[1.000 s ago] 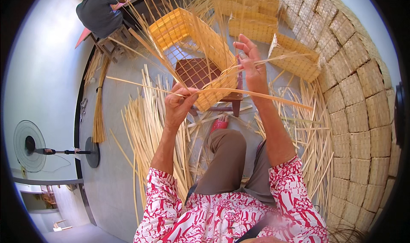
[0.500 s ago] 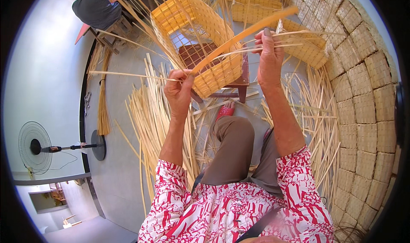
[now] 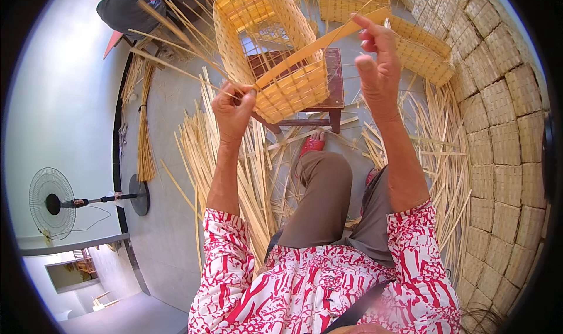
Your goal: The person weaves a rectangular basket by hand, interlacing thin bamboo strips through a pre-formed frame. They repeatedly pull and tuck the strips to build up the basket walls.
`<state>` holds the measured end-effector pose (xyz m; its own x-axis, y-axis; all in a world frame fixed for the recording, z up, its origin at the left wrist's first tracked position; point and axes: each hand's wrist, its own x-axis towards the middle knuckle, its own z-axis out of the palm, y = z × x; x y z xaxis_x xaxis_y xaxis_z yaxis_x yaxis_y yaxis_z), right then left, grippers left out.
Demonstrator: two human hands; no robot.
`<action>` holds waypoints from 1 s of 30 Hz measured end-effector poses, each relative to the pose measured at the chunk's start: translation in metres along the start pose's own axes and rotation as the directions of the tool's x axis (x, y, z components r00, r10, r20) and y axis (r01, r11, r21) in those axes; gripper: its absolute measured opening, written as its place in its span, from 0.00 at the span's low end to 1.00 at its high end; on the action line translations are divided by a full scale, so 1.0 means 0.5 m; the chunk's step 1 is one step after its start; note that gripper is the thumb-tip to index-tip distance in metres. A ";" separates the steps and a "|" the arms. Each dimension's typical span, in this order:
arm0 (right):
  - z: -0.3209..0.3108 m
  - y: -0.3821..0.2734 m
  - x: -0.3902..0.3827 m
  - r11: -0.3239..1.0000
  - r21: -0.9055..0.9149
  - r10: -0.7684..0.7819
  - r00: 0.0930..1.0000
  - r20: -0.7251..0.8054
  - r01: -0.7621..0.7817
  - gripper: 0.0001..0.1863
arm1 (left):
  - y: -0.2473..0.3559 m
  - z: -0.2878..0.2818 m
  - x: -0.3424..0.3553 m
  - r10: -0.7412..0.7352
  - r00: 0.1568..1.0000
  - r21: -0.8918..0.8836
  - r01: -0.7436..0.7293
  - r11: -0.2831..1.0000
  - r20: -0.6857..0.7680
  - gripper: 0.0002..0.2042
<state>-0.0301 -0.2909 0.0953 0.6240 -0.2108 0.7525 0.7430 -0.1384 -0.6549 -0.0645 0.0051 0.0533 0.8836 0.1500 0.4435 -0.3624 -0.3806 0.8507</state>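
A woven bamboo basket (image 3: 293, 93) with loose upright strips leans tilted on a dark red wooden stool (image 3: 334, 79). Across its near edge runs a wide yellow bamboo strip (image 3: 316, 45), rising to the right. My left hand (image 3: 233, 108) is closed at the basket's left corner, pinching the strip's left end; thin strips also pass by its fingers. Towards the strip's raised right part reaches my right hand (image 3: 380, 64), thumb and fingers apart. Its index finger lies against the strip without gripping it.
Loose bamboo strips (image 3: 226, 170) cover the floor on both sides of my legs. Stacked woven baskets (image 3: 498, 181) form a wall at the right; more baskets (image 3: 419, 52) stand behind the stool. A standing fan (image 3: 53, 203) and a broom (image 3: 145, 140) are left. Another person (image 3: 126, 8) sits far left.
My right hand has opened, letting go of the thin strips it held. My left hand has shifted slightly left, swinging the thin strips upward. The wide strip now lies closer along the basket's edge.
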 end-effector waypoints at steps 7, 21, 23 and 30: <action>-0.043 0.017 0.008 0.704 -0.674 -0.211 0.972 0.103 0.224 0.20 | -0.015 -0.041 0.016 0.049 0.994 -0.113 -0.038 0.993 0.097 0.01; -0.029 0.041 -0.046 0.731 -0.550 -0.055 0.838 0.543 0.405 0.06 | -0.025 -0.097 0.062 0.109 0.908 0.129 -0.175 0.976 0.404 0.04; -0.023 0.032 -0.051 0.737 -0.549 -0.015 0.822 0.570 0.395 0.04 | -0.035 -0.099 0.066 0.109 0.895 0.077 -0.158 0.984 0.433 0.03; -0.009 0.019 -0.045 0.762 -0.567 0.134 0.780 0.611 0.313 0.05 | -0.064 -0.098 0.044 0.220 0.951 -0.023 -0.220 0.975 0.216 0.17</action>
<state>-0.0383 -0.2920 0.0719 0.7344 0.4080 0.5424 0.6241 -0.7200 -0.3034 -0.0482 0.0651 0.0496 0.8249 -0.1378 0.5482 -0.5548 -0.3834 0.7384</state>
